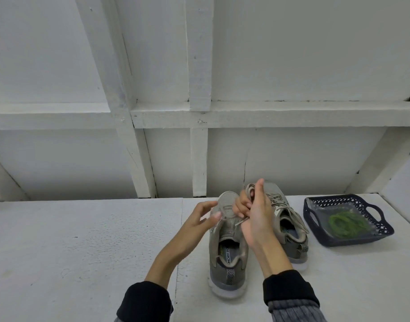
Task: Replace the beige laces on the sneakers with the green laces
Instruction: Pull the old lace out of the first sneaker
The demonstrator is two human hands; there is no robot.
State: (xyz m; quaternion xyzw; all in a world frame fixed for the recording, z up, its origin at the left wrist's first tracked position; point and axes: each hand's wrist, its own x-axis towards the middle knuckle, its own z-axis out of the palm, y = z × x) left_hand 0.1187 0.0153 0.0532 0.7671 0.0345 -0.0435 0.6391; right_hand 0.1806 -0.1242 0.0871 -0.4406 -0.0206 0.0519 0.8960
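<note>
While the right hand (pixel 252 219) pinches a beige lace (pixel 242 221) in curled fingers, the left hand (pixel 200 220) hovers, fingers apart.

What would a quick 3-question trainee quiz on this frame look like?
1. True or false: the green laces lie in the basket.
2. Which sneaker still has its beige lace threaded: A left sneaker, B right sneaker?
3. Fill in: the right hand pinches a beige ____ over the left sneaker.

Key: 1 true; 2 B; 3 lace.
</note>
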